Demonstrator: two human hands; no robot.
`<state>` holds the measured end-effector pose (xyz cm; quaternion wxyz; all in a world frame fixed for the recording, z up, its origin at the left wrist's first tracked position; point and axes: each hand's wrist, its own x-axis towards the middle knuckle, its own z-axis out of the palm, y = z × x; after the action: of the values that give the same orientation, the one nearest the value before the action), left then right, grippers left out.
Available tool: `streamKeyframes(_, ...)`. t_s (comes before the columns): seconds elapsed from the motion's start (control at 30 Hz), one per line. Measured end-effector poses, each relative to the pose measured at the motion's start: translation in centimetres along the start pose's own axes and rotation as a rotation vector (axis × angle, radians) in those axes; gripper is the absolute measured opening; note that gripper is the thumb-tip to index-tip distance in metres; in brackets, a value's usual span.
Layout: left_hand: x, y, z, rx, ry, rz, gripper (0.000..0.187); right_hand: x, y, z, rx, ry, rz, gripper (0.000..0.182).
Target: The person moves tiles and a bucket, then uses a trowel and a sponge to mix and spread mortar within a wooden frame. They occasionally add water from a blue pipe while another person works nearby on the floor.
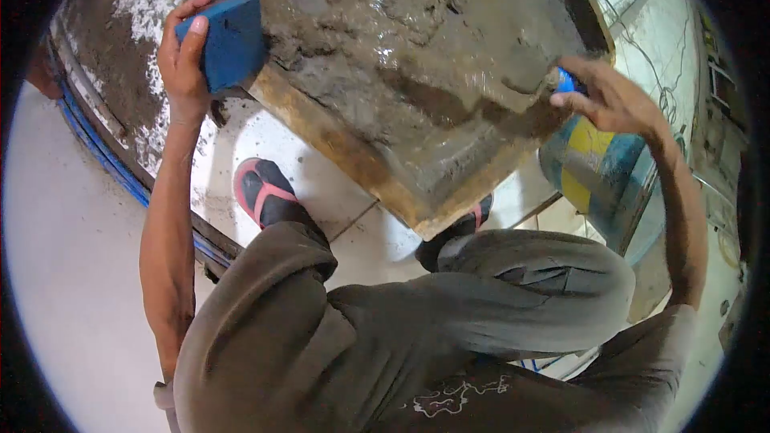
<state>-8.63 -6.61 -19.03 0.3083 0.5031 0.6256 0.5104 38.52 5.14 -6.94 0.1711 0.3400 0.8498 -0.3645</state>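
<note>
My left hand [187, 56] is closed around a blue block [234, 44], thumb on its near face, at the left edge of a wooden-sided trough [353, 148]. Wet grey-brown mortar [385, 40] fills the trough, shiny with water on top. On the right side, my right hand [613, 96] grips the blue handle of a trowel [566, 80]. The trowel's bent neck reaches over the mortar, and its blade cannot be made out.
My feet in pink flip-flops [258, 191] stand by the trough's near corner. A blue and yellow container [589, 156] stands below my right hand. Blue cables [104, 156] run along the left. Part of another person's hand [44, 76] shows at the far left.
</note>
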Motion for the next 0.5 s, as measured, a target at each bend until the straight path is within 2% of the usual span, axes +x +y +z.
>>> streamKeyframes(0.03, -0.3, -0.1, 0.3, -0.026, 0.013, 0.003, 0.042, -0.1, -0.5, -1.3, -0.096, -0.127, 0.063, 0.048)
streamKeyframes(0.13, -1.1, -0.3, 0.5, 0.012, 0.043, 0.042, 0.044, -0.5, -0.3, -1.4, -0.330, -0.193, 0.021, 0.050)
streamKeyframes(0.23, -2.4, 0.3, 0.9, -0.048, 0.052, 0.009, 0.046, 0.8, 0.0, -1.1, -0.373, -0.397, 0.042, 0.057)
streamKeyframes(0.3, -3.7, 1.1, 1.0, -0.152, 0.055, -0.093, 0.047, 2.3, 0.4, -0.1, -0.447, -0.428, -0.012, 0.063)
streamKeyframes(0.37, -4.9, 2.1, 0.5, -0.080, 0.029, -0.129, 0.053, 3.1, -0.1, 1.1, -0.484, -0.396, -0.112, 0.066)
streamKeyframes(0.5, -7.7, 3.3, -0.9, 0.021, 0.015, -0.138, 0.061, 6.0, -1.5, 1.4, -0.503, -0.484, -0.086, 0.064)
